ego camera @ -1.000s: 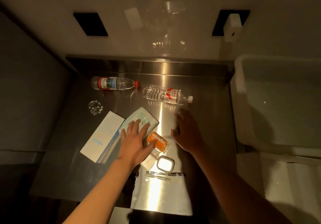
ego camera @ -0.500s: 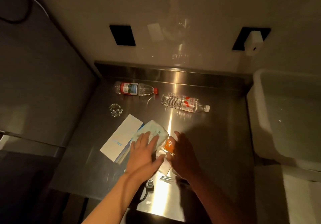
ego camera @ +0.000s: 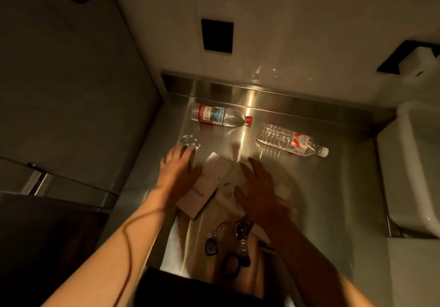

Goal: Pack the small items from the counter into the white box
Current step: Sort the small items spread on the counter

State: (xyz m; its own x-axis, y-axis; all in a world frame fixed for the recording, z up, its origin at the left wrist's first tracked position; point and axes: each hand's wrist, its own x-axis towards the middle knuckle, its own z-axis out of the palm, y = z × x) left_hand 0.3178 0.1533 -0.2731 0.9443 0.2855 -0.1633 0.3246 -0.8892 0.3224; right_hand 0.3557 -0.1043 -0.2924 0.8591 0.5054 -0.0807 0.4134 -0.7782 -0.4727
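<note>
Both flat, spread hands, left hand (ego camera: pixel 177 172) and right hand (ego camera: pixel 258 187), flank the long white carton (ego camera: pixel 204 187), gripping nothing; the white plastic box (ego camera: pixel 409 175) lies far right, nearer the right hand.

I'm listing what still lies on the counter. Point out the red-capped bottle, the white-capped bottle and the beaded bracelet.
red-capped bottle (ego camera: pixel 220 115), head view, on its label.
white-capped bottle (ego camera: pixel 291 143), head view, on its clear body beside the label.
beaded bracelet (ego camera: pixel 188 139), head view, on the beads.
</note>
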